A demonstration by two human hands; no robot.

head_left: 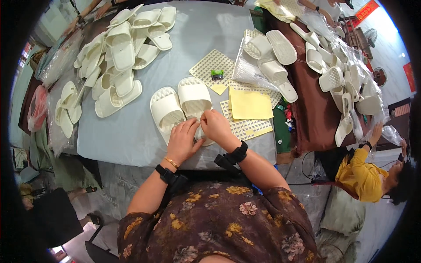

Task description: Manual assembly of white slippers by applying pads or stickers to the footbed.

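A pair of cream slide slippers lies side by side in front of me, toes pointing away: the left slipper (169, 108) and the right slipper (194, 98). My left hand (182, 141) rests over their heel ends, fingers stretched and thumb apart. Just right of it, my right hand (216, 128) is curled in a pinch above the right slipper's footbed. Whatever lies between those fingertips is too small or hidden to make out. Both hands partly cover the heels. Beside the right hand are a yellow sheet (251, 101) and printed sticker sheets (252, 128).
A heap of cream slippers (120, 48) covers the table's far left. More slippers (272, 61) lie on a white package at right. A brown-covered table (302, 105) holds another slipper pile. A small green-and-black item (217, 75) sits on a sticker sheet. A yellow-sleeved person (362, 175) works at right.
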